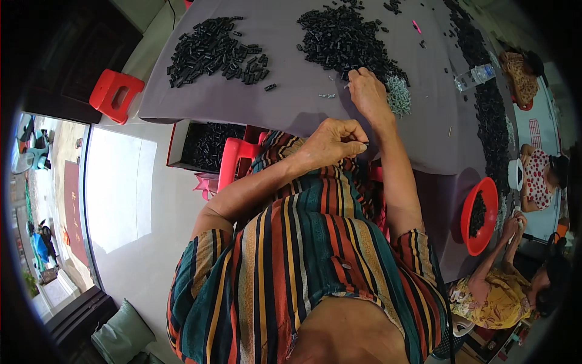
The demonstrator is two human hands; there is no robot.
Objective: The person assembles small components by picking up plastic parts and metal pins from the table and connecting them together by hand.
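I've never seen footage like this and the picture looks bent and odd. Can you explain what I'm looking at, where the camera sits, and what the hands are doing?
There is no machine here, only a person working with bare hands. The camera is worn on the head and looks down through a fisheye lens, so straight edges curve.

The striped shirt belongs to the wearer, and both forearms reach up to a table under a grey cloth.

The right hand rests at a small pile of pale metal parts beside a heap of small black pieces. The left hand is closed on something too small to identify.

Another black heap lies further left. Other people sit at the right, near a red bowl of black pieces.
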